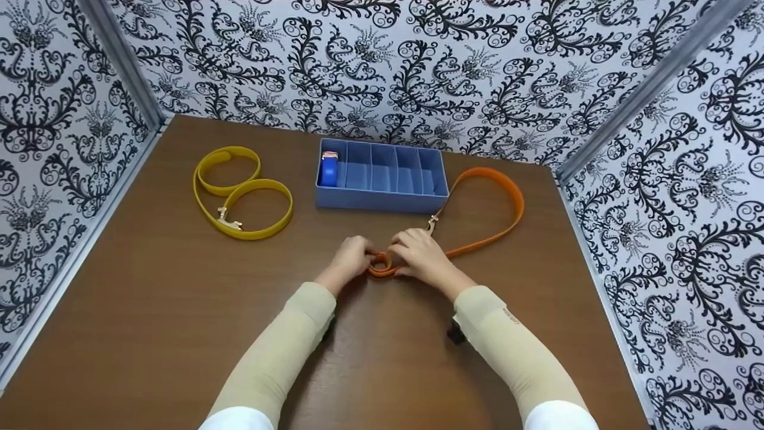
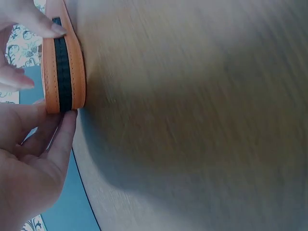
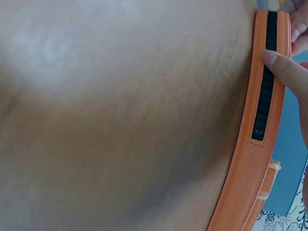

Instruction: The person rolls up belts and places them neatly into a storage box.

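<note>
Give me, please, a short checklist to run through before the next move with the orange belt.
1. Orange belt held: ok; left hand and right hand both grip its coiled end.
2. Belt fully wound: not ok; a wide loop lies right of the hands.
3. Buckle free of the right hand: cannot tell; they are close in the head view.
4. Blue roll in the leftmost compartment of the box: ok.
5. Yellow belt out of the way: ok; it lies left of the box.
</note>
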The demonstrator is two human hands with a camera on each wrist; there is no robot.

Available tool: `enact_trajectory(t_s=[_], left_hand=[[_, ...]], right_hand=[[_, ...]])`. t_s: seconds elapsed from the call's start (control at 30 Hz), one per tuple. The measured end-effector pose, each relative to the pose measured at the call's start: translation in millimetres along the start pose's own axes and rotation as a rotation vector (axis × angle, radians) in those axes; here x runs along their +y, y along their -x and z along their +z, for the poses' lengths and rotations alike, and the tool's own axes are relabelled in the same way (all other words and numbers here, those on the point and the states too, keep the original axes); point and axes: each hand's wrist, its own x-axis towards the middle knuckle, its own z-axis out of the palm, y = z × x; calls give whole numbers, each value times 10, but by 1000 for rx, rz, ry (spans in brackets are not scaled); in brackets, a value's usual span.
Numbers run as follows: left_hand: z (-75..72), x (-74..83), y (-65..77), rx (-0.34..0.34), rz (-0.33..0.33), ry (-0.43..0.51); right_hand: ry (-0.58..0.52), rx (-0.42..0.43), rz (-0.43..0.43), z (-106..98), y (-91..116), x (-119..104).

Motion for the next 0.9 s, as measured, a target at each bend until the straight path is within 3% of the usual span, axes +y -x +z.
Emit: enact_trajectory(t_s=[0.13,0.27,0.37,0.6,0.77,0.9], left_hand=[[5,-8,6,-3,53,28],[-9,-27,1,-4,60,95],[-21,-37,-12,-14,68,140],[-21,-62,-22,13,24,196],[-7,-93,-46,100,-89,194],[18,-97,-27,129,-178,203]], right_hand=[[56,60,-110,25,-17,3],[77,140,-243,85,-25,-47],[65,167,-287,123,-8,-94],[-30,161,-192,157,22,-228],[-38,151,-83,141,-87,-321],[-79,129,-41,129,-152,-356]])
